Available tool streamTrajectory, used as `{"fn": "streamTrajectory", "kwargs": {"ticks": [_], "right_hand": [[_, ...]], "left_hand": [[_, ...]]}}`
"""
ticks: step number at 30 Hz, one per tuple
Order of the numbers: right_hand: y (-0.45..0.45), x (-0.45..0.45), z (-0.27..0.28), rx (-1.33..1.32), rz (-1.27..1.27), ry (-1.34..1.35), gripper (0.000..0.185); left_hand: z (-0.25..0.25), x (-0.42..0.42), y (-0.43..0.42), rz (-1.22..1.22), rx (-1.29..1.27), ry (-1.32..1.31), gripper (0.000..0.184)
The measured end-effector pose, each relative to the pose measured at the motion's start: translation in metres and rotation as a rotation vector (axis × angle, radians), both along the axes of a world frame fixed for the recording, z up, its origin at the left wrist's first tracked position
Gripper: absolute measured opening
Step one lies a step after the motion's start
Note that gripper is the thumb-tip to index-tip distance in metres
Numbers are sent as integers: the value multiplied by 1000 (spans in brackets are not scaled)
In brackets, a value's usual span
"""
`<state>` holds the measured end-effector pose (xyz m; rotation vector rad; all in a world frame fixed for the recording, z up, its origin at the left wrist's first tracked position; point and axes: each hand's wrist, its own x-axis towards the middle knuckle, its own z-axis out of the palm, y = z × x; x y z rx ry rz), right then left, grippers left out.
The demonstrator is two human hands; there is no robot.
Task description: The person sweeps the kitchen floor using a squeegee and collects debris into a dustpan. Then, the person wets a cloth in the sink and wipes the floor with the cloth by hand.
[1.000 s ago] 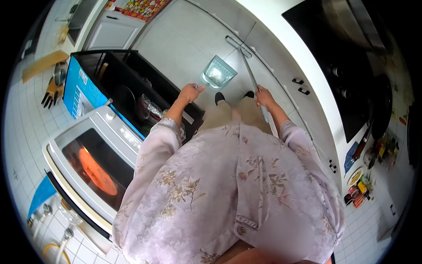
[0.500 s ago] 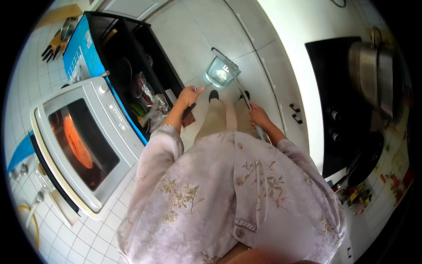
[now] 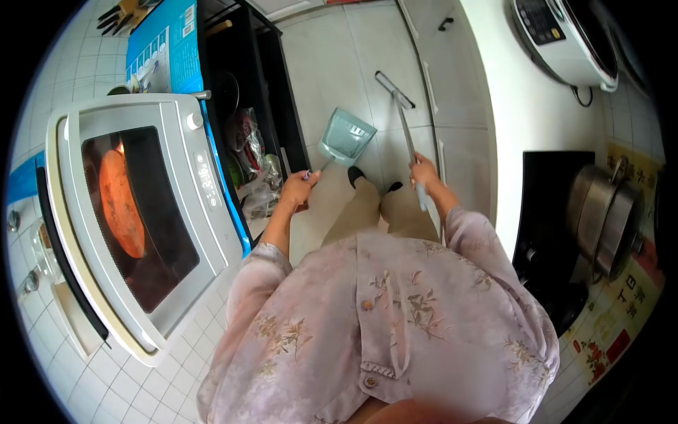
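My left hand (image 3: 299,189) is closed around the thin handle of a pale green dustpan (image 3: 346,139), which is on or just above the tiled floor in front of my feet. In my right hand (image 3: 423,172) I grip the pole of a floor squeegee (image 3: 408,129). Its narrow crosswise head lies farther out on the tiles, to the right of the dustpan and apart from it. Whether any debris lies in the pan is too small to tell.
To the left, a black shelf rack (image 3: 275,85) holds plastic bags, and beside it stands a white oven (image 3: 145,219). Cabinet doors (image 3: 462,141) border the floor on the right. A cooker (image 3: 565,42) and a metal pot (image 3: 600,219) rest on the counter.
The squeegee head, earlier over the dustpan, has moved away to the right and forward. The dustpan stays in my left hand. The camera view has shifted.
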<state>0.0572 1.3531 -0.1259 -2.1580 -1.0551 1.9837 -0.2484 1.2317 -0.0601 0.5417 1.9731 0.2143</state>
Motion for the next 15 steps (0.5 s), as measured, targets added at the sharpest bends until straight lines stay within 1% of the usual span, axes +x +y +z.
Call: {"fn": "streamTrajectory", "kwargs": {"ticks": [2,3,4,6,7,9,10,11,12,13,14,15], "right_hand": [[-4,-7,1,69,176,-64,53],[7,-11,2,77,189,-66,53],[20,-16,3,90,263,-105,53],[50,-27,2,110,407,-186,54],[56,-7,-87,902,602,-285,52],[122,-39,-45,429,585,-271,51],[150,-47,-52,498,634,-288,51],[179,-53,-60,566,682,-303,51],[210,-62,-65,550,701,-316,51],[237,-71,-72,528,718,-327,51],[266,-80,-78,613,776,-364,51],[291,-87,-89,692,831,-400,51]], "left_hand": [[-2,-8,-1,-32,5,-37,47],[-18,-13,-9,-55,114,-3,46],[-18,-16,-9,-45,120,-3,46],[-18,-20,-9,58,94,-80,46],[-19,-22,-7,74,70,-88,45],[-20,-25,-4,86,82,-51,44],[-21,-26,-4,90,86,-15,43],[-24,-27,-4,146,77,-60,43],[-24,-26,-1,158,77,-53,43],[-21,-25,-1,217,53,-73,38],[-19,-25,2,279,33,-92,33],[-12,-23,7,289,24,-84,33]]}}
